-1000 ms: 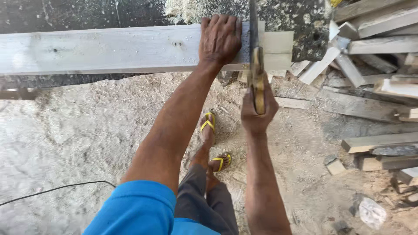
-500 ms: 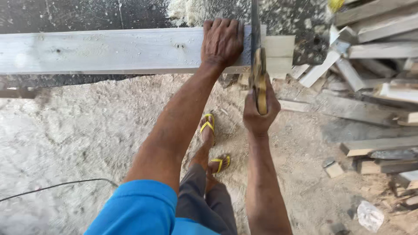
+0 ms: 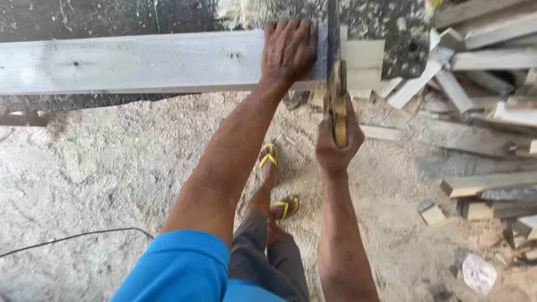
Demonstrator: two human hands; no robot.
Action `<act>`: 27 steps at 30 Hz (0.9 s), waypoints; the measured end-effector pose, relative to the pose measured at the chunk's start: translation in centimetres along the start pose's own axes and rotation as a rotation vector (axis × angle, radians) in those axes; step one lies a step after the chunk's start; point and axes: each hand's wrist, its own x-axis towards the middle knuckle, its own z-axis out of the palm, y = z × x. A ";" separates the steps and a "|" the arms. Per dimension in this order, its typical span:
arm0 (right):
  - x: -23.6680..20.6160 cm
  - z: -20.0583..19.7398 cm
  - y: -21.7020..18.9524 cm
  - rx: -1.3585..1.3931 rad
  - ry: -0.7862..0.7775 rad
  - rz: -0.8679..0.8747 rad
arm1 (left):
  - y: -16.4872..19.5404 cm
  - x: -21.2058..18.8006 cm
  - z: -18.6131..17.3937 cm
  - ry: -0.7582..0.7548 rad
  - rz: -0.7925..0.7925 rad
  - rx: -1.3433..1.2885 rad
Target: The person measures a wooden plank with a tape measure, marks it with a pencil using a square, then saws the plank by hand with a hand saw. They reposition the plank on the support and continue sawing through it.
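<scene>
A long pale wooden plank point(image 3: 140, 61) lies across a dark work surface point(image 3: 112, 14) at the top of the head view. My left hand point(image 3: 290, 47) presses flat on the plank, just left of a hand saw. My right hand point(image 3: 334, 140) grips the saw's wooden handle point(image 3: 338, 106). The thin saw blade point(image 3: 333, 33) stands on edge across the plank, with a short end piece point(image 3: 363, 64) to its right.
Sawdust point(image 3: 100, 168) covers the ground under the plank. Offcuts and boards point(image 3: 486, 61) are piled at the right. A thin dark cable point(image 3: 72, 236) lies at lower left. My feet in yellow-strapped sandals point(image 3: 271, 159) stand below the plank.
The view has shifted slightly; my right hand and the saw handle sit much the same against the plank. My left hand stays pressed on the board.
</scene>
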 end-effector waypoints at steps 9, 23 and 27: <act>-10.3 -7.4 -6.4 -0.121 -0.091 0.236 | 0.2 0.6 0.5 -0.149 -0.040 -0.040; -13.0 -8.2 -8.9 -0.164 -0.062 0.242 | 0.1 0.6 0.6 -0.060 -0.011 0.010; -4.9 -1.6 3.2 -0.032 0.040 0.033 | 0.0 -0.1 0.8 -0.020 0.027 0.037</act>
